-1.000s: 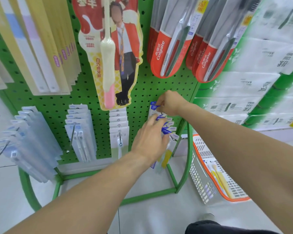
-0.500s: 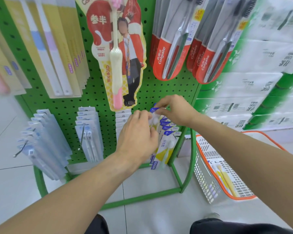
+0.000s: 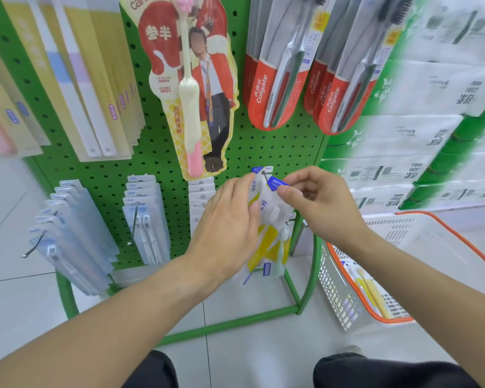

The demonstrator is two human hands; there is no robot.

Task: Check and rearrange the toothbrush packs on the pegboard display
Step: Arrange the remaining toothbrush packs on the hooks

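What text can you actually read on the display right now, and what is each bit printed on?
"Colgate": red toothbrush packs, top right.
"参半": red cut-out toothbrush card.
"canb…", cut off: same card's top edge.
Blue-topped packs between the left hand and right hand: blurred.
Stacked white boxes, right: blurred.

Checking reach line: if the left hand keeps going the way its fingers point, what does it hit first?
The left hand already lies on the yellow packs; straight on, it would likely press them toward the pegboard. Depth is unclear.
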